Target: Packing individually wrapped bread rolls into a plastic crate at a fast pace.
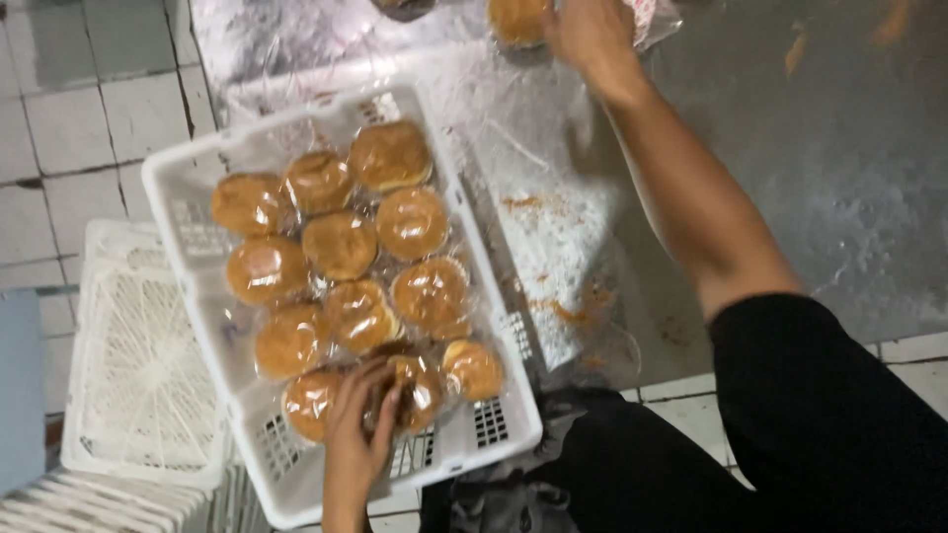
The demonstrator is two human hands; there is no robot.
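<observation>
White plastic crate (202, 296), full of wrapped golden buns; left hand (357, 434) fingers curled on near bun (413, 387). Far right: right hand (592, 35) beside another bun (515, 20), grip unclear.

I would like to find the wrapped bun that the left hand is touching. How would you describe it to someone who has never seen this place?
Look at the white plastic crate full of round golden buns in clear wrap. Go to the crate's near end, closest to the person, where the left hand reaches in. The wrapped bun under its fingertips is the one; unlike its neighbours, it looks darker brown and is partly covered by the hand.
</observation>
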